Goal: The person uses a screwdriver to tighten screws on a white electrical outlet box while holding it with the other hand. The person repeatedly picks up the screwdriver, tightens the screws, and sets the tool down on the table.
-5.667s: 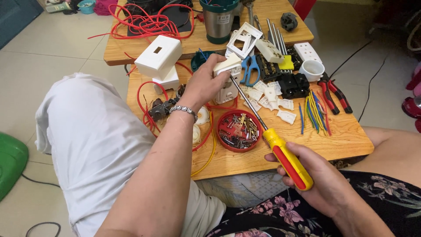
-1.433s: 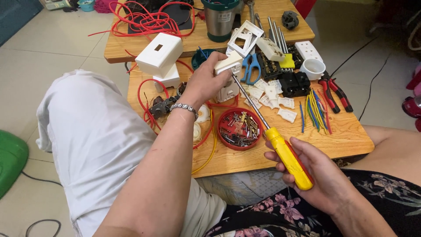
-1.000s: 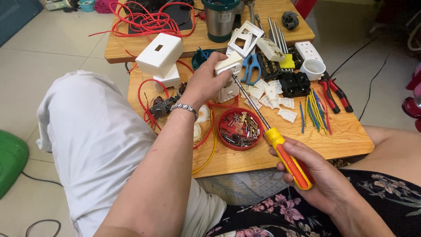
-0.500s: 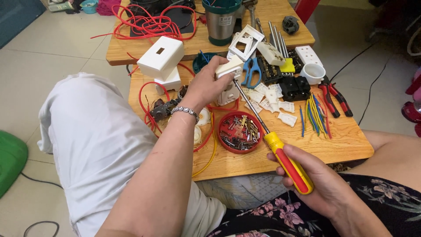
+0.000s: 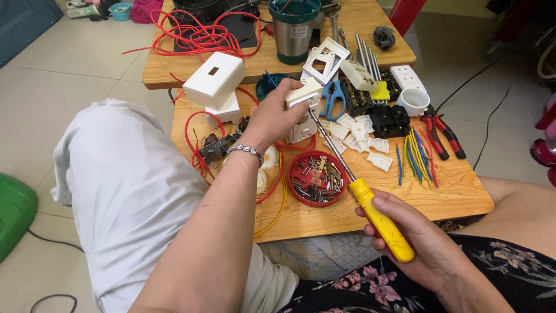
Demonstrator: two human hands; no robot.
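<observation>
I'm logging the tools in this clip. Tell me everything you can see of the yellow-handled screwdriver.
The long screwdriver with the yellow plastic handle has a red collar where the handle meets a slim, bare metal shaft. It slants up and to the left, passing over the round red dish of small metal parts. The right hand wraps the handle in a closed grip. The tip meets the small cream plastic switch block that the left hand holds above the wooden table; the tip itself is too small to make out.
</observation>
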